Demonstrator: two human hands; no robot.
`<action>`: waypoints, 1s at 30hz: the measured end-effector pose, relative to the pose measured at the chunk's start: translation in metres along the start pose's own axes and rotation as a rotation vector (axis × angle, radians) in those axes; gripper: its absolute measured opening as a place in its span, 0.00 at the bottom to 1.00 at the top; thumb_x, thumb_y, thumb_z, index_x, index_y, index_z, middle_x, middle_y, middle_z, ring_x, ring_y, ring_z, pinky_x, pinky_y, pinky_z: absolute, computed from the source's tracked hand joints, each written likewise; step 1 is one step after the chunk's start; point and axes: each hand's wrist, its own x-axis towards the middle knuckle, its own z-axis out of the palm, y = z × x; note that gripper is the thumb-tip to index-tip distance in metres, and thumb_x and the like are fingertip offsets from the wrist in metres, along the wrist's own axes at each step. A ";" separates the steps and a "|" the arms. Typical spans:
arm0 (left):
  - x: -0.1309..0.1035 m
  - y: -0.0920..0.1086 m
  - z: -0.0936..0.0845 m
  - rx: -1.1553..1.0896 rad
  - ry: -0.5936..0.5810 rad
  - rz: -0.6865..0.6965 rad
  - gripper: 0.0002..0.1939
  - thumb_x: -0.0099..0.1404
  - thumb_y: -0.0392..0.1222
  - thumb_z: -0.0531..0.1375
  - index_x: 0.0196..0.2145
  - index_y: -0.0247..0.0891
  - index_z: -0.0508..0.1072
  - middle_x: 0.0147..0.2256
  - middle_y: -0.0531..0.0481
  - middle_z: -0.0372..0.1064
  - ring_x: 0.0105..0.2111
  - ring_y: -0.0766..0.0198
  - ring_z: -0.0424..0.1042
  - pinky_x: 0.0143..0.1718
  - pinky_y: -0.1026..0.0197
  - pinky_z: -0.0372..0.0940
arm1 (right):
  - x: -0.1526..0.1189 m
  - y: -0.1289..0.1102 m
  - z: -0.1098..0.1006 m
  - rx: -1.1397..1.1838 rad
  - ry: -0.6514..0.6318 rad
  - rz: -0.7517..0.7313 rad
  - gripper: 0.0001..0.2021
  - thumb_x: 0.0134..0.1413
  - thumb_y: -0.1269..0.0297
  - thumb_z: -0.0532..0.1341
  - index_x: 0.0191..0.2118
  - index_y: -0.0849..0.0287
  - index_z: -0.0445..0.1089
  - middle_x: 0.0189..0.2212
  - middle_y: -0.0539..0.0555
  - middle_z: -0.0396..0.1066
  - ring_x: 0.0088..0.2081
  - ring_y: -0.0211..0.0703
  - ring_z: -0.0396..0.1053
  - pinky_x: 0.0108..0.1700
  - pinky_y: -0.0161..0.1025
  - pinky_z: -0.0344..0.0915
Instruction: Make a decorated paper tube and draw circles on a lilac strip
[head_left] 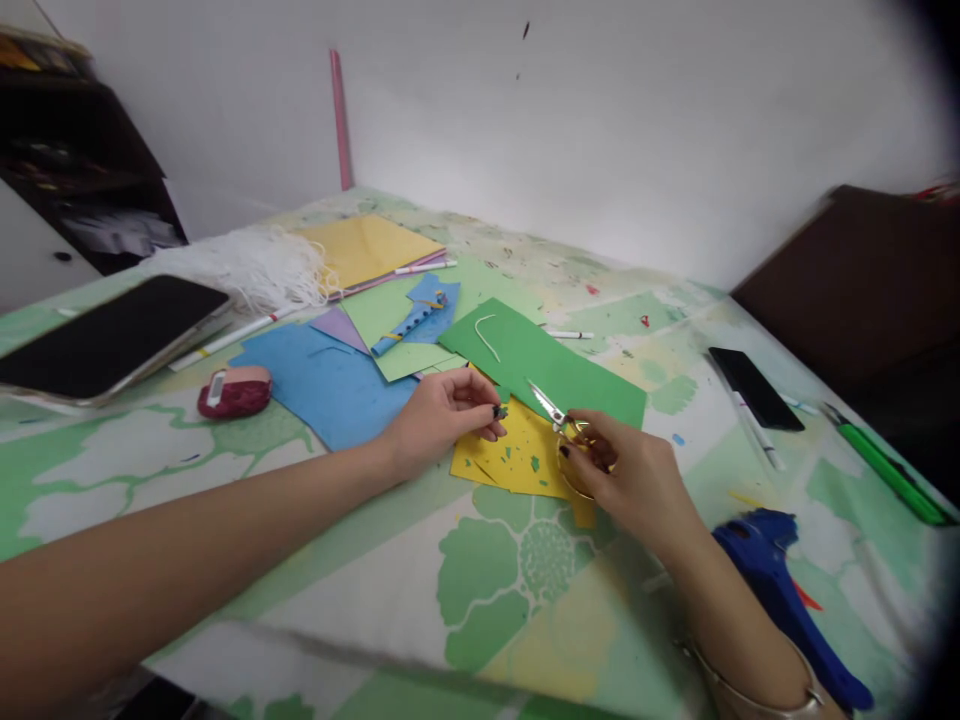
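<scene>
My left hand (454,415) pinches a small piece of green paper (502,411) between thumb and fingertips, above a yellow sheet (529,450). In my right hand (619,460) is a pair of scissors (559,415) with gold handles, its blades pointing up and left, apart from the green piece. Tiny green scraps (535,464) lie scattered on the yellow sheet. Just behind, a larger green sheet (577,365) carries a curved white string (487,338). A rolled blue paper tube (409,328) with dark dots and yellow bands rests farther back on light green and blue paper.
At left are a black tablet (112,335), a maroon case (235,392) and a heap of white string (247,265). A blue glue gun (787,600) lies beside my right forearm. Toward the right edge are a black phone (754,387) and a green cutter (892,470).
</scene>
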 end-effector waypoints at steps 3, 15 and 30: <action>0.004 -0.008 0.003 0.060 -0.028 0.044 0.06 0.55 0.33 0.60 0.31 0.34 0.65 0.25 0.52 0.70 0.26 0.67 0.74 0.28 0.66 0.69 | 0.000 0.004 -0.001 0.064 0.059 -0.028 0.11 0.52 0.66 0.56 0.39 0.59 0.73 0.29 0.55 0.75 0.30 0.43 0.72 0.32 0.37 0.64; -0.003 -0.019 0.009 0.312 -0.024 0.257 0.08 0.49 0.33 0.60 0.30 0.35 0.67 0.26 0.54 0.67 0.26 0.69 0.69 0.24 0.68 0.65 | 0.001 -0.025 0.024 0.292 0.100 -0.041 0.07 0.50 0.74 0.59 0.34 0.59 0.73 0.31 0.52 0.76 0.32 0.39 0.73 0.35 0.34 0.67; -0.019 -0.024 0.023 0.438 -0.019 0.362 0.08 0.49 0.34 0.59 0.31 0.36 0.66 0.27 0.53 0.67 0.27 0.68 0.68 0.28 0.66 0.63 | -0.007 -0.034 0.044 0.310 0.070 -0.012 0.09 0.60 0.62 0.58 0.38 0.64 0.69 0.33 0.51 0.71 0.33 0.37 0.70 0.37 0.40 0.69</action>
